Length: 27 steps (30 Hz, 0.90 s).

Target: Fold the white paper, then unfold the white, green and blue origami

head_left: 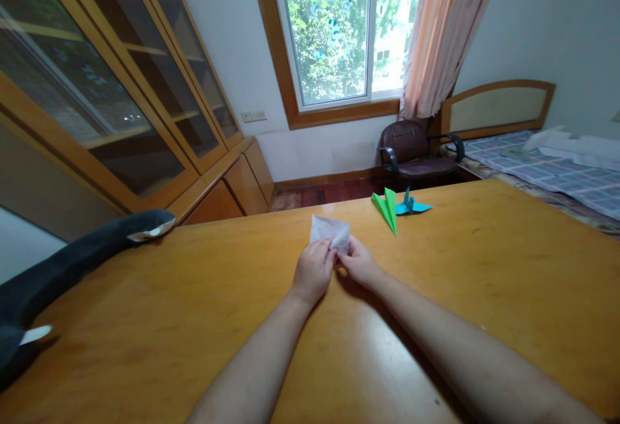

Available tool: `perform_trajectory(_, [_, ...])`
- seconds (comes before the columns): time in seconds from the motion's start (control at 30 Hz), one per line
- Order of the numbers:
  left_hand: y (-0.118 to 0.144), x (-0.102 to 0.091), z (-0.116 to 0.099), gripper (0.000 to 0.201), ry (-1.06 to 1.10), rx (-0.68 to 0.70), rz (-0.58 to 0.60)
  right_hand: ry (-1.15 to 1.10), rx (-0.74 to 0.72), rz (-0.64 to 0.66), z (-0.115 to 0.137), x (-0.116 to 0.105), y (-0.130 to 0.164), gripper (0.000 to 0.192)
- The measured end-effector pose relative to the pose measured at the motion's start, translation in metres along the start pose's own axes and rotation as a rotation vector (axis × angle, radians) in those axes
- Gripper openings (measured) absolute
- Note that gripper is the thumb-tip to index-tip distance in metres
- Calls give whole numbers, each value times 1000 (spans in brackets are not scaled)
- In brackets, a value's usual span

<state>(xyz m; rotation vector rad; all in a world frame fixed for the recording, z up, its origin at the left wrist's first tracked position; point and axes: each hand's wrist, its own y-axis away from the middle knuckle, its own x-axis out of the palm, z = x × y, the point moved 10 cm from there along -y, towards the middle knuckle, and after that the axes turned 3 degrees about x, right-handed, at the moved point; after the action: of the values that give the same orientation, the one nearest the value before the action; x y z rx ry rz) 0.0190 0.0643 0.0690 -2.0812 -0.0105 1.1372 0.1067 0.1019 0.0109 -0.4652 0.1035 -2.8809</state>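
A small folded sheet of pale white-lilac paper is held between both hands, just above the wooden table. My left hand grips its lower left part, with the thumb pressed against the near edge. At the lower right corner, my right hand pinches the paper. A crease or flap shows near the middle of the sheet. The fingertips partly hide its near edge. Beyond my right hand lie a green paper airplane and a blue origami crane, close beside each other.
The wooden table spans the foreground. A dark curved object with white parts lies along its left side. Past the far edge stand a glass-door cabinet, a maroon armchair and a bed. A window is behind.
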Motion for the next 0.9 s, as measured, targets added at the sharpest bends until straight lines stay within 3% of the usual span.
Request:
perform_trajectory(0.57, [3, 3, 10, 28, 292, -88, 40, -17, 5, 102, -7, 7, 0, 33])
perform_trajectory(0.73, [6, 3, 17, 29, 313, -178, 0, 8, 60, 74, -10, 3, 1, 27])
perform_trajectory(0.9, [-2, -4, -2, 20, 294, -45, -2, -33, 159, -31, -13, -7, 3, 32])
